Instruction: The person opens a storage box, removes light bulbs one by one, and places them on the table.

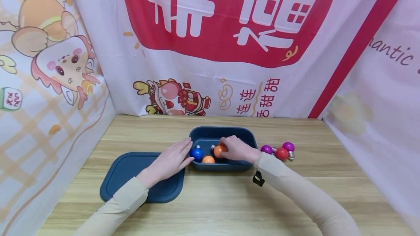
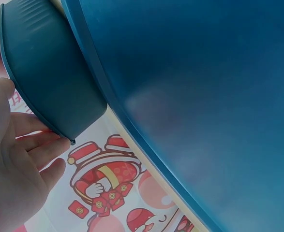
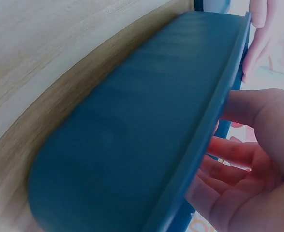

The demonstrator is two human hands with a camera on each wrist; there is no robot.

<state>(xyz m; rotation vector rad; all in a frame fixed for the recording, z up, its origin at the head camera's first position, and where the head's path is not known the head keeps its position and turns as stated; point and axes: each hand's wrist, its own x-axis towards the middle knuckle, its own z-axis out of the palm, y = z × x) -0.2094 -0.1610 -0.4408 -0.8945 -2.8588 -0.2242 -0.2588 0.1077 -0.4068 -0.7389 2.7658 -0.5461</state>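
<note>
A dark blue rectangular box (image 1: 216, 167) stands on the table, with a blue light bulb (image 1: 196, 154) and an orange light bulb (image 1: 208, 160) lying in its left part. My right hand (image 1: 237, 149) reaches inside over the right half and pinches another orange bulb (image 1: 218, 151), its metal base pointing left. In the right wrist view, the box wall (image 3: 127, 125) hides the fingertips and that bulb. At the box's left end my left hand (image 1: 168, 162) rests its extended fingers on the rim; the left wrist view shows those fingers (image 2: 47, 145) along the box edge.
The flat dark blue lid (image 1: 137, 170) lies left of the box, partly under my left hand and forearm. Right of the box are two purple bulbs (image 1: 288, 146) and a red bulb (image 1: 282, 153), close together. A printed cloth (image 1: 183, 65) hangs behind the table.
</note>
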